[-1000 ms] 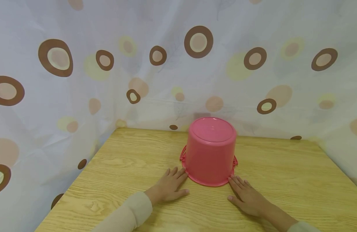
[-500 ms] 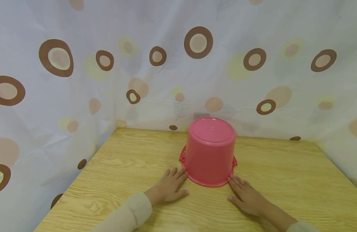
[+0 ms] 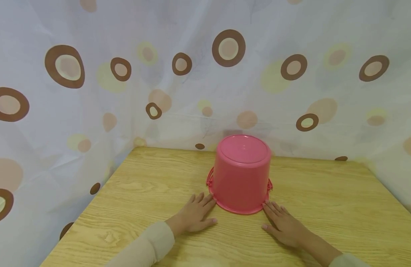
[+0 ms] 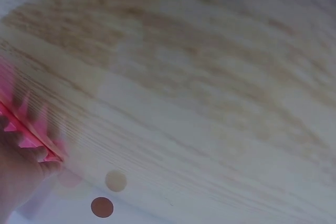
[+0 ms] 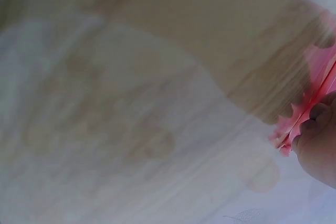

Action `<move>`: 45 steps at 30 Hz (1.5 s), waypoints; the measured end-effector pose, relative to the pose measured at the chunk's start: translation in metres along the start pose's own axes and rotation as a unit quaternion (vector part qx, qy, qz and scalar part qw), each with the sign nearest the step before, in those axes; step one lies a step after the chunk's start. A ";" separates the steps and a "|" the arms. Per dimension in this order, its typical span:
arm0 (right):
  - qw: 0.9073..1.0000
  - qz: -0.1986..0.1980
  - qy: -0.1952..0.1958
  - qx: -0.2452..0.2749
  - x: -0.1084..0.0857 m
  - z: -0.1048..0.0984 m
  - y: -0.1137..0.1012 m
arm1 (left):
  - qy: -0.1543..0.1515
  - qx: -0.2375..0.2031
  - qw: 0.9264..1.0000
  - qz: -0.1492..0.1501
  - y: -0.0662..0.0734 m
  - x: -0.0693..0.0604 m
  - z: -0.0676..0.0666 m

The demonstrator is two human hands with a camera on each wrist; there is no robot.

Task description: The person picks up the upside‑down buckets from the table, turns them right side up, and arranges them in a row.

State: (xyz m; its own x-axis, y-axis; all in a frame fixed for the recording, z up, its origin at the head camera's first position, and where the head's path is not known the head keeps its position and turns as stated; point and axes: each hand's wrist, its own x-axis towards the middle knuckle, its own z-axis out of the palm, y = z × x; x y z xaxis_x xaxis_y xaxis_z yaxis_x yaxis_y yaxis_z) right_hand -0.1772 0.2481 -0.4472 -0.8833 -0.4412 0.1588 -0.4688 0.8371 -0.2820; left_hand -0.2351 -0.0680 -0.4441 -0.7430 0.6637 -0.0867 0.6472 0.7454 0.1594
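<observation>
A pink plastic bucket stands upside down on the wooden table, its flat base facing up. Its red handle shows at both sides near the rim. My left hand lies palm down at the bucket's front left, with spread fingers whose tips touch the rim. At the front right, my right hand rests with straight fingers and its fingertips against the rim. In both wrist views, part of each hand and the pink rim appear at the edge. Whatever may be under the bucket is hidden.
A white curtain printed with brown, peach and yellow circles hangs behind the table and along both sides. The table's back edge runs close behind the bucket. Both wrist views are hazy, with wood grain and curtain overlapping.
</observation>
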 end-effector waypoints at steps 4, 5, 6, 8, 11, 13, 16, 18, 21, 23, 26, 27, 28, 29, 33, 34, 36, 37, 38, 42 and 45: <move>1.000 -0.001 -0.001 0.001 0.000 0.000 -0.001 | -0.002 -0.004 1.000 0.001 -0.001 0.000 -0.001; 1.000 0.001 -0.002 0.003 0.000 0.000 -0.001 | -0.002 -0.004 1.000 0.002 -0.001 0.000 -0.001; 1.000 0.003 -0.003 0.004 0.000 0.000 -0.001 | -0.002 -0.005 1.000 0.004 -0.002 0.000 -0.001; 1.000 0.006 -0.005 0.005 0.001 0.000 -0.002 | -0.001 -0.005 1.000 0.006 -0.002 0.000 0.000; 1.000 0.010 -0.008 0.010 0.001 0.001 -0.003 | -0.001 -0.004 1.000 0.007 -0.003 0.000 -0.001; 1.000 0.008 -0.006 0.007 0.001 0.001 -0.003 | -0.001 -0.005 1.000 0.007 -0.003 0.000 -0.001; 1.000 0.013 -0.005 0.011 0.001 0.001 -0.004 | -0.004 -0.010 1.000 0.006 -0.002 0.000 -0.002; 1.000 0.011 -0.005 0.007 0.001 0.001 -0.004 | -0.006 -0.013 1.000 0.005 -0.001 -0.001 -0.003; 1.000 0.011 -0.006 0.008 0.001 0.001 -0.004 | -0.009 -0.014 1.000 0.002 -0.001 -0.001 -0.002; 1.000 0.005 -0.006 0.004 0.001 0.001 -0.002 | -0.008 -0.013 1.000 0.001 -0.001 -0.001 -0.002; 1.000 0.002 -0.007 0.001 0.001 0.001 0.000 | -0.007 -0.008 1.000 0.004 -0.002 0.001 -0.001; 1.000 -0.001 -0.005 0.000 0.001 0.000 0.001 | -0.005 -0.006 1.000 0.006 -0.002 0.001 0.000; 1.000 -0.004 -0.003 -0.002 0.002 0.000 0.002 | -0.003 -0.002 1.000 0.009 -0.002 0.002 0.000; 1.000 -0.008 0.001 -0.002 0.002 -0.001 0.003 | 0.000 0.003 1.000 0.011 -0.002 0.002 -0.001; 0.999 -0.030 0.034 -0.013 0.004 -0.003 0.009 | 0.018 0.020 0.999 0.020 -0.003 0.006 -0.002; 0.998 -0.037 0.043 -0.018 0.005 -0.004 0.010 | 0.025 0.027 0.999 0.021 -0.003 0.007 -0.002; 0.997 -0.048 0.061 -0.029 0.008 -0.006 0.012 | 0.040 0.043 0.998 0.022 -0.004 0.008 -0.003; 0.996 -0.053 0.066 -0.035 0.009 -0.007 0.013 | 0.050 0.054 0.997 0.023 -0.004 0.009 -0.004; 0.996 -0.053 0.068 -0.037 0.011 -0.008 0.013 | 0.059 0.061 0.996 0.022 -0.005 0.010 -0.005; 0.996 -0.047 0.062 -0.044 0.015 -0.011 0.015 | 0.079 0.078 0.994 0.013 -0.008 0.014 -0.007; 0.996 -0.044 0.061 -0.051 0.018 -0.012 0.018 | 0.079 0.080 0.994 0.001 -0.011 0.017 -0.008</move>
State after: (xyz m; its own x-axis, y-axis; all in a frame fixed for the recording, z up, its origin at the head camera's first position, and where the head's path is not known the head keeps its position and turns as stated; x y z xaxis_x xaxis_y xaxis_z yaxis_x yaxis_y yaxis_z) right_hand -0.2015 0.2588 -0.4379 -0.8284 -0.4768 0.2940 -0.5354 0.8282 -0.1655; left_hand -0.2566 -0.0652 -0.4392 -0.7513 0.6561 0.0716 0.6577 0.7533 -0.0010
